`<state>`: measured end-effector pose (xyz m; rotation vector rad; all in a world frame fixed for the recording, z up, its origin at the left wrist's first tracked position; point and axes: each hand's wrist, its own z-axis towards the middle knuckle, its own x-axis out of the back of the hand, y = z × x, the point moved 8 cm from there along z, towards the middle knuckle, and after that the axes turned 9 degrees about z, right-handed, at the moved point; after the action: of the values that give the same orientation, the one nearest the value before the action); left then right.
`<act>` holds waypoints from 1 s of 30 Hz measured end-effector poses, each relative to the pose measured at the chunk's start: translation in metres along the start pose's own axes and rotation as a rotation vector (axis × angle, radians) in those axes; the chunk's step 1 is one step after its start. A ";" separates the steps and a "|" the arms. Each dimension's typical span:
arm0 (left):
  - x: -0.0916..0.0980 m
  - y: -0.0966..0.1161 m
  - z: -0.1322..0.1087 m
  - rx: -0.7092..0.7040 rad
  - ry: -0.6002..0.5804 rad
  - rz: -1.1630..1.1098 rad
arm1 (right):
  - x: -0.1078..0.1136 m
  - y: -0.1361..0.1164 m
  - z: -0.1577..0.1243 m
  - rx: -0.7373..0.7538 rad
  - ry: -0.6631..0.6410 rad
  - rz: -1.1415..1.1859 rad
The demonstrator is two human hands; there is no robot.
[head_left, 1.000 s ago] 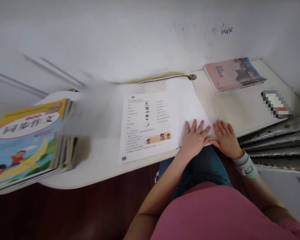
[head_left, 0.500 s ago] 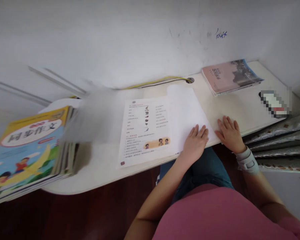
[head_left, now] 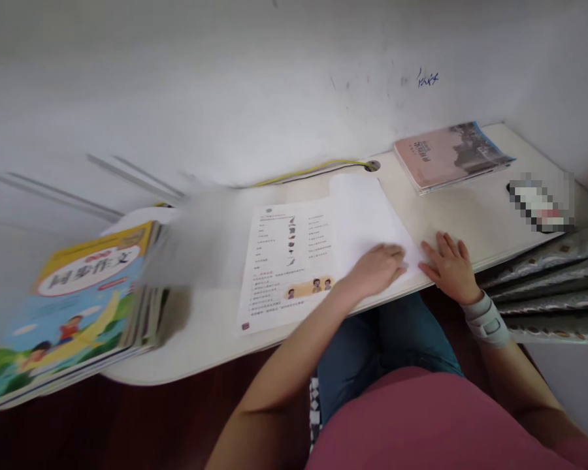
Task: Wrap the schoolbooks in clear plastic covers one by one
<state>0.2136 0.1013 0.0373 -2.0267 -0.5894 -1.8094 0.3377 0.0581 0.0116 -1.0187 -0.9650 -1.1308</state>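
A printed worksheet (head_left: 274, 267), with Chinese text, small pictures and an orange cartoon strip, lies flat on the white desk (head_left: 200, 352). On its right is a blank white sheet (head_left: 360, 212); whether the two are joined I cannot tell. My left hand (head_left: 379, 267) rests palm down on the lower part of the blank sheet, slightly blurred, its fingers pointing right and a little bent. By that sheet's lower right corner, my right hand (head_left: 448, 267) lies on the desk edge with spread fingers and holds nothing. A grey band (head_left: 485, 320) wraps the right wrist.
A stack of colourful books (head_left: 83, 294) stands at the left. Pinkish books (head_left: 451, 156) lie at the back right, near a phone (head_left: 539, 202) that is pixelated. A yellow cable (head_left: 304, 171) runs along the wall into a desk hole. Patterned fabric (head_left: 558, 281) hangs at the right.
My left hand has shifted slightly left on the blank sheet, its fingers more bent and turned right. My right hand stays almost in place. The view has moved slightly.
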 end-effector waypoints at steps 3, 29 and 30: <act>0.018 -0.054 0.027 0.203 -0.006 0.146 | -0.001 0.001 0.000 0.001 0.008 -0.002; 0.002 -0.116 0.069 0.245 -0.178 0.130 | -0.005 0.002 -0.002 0.014 -0.008 -0.009; 0.002 -0.120 0.072 0.239 -0.171 0.122 | -0.005 0.002 -0.002 0.010 -0.008 -0.008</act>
<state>0.2109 0.2405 0.0299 -2.0177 -0.6789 -1.4320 0.3393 0.0580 0.0058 -1.0127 -0.9813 -1.1280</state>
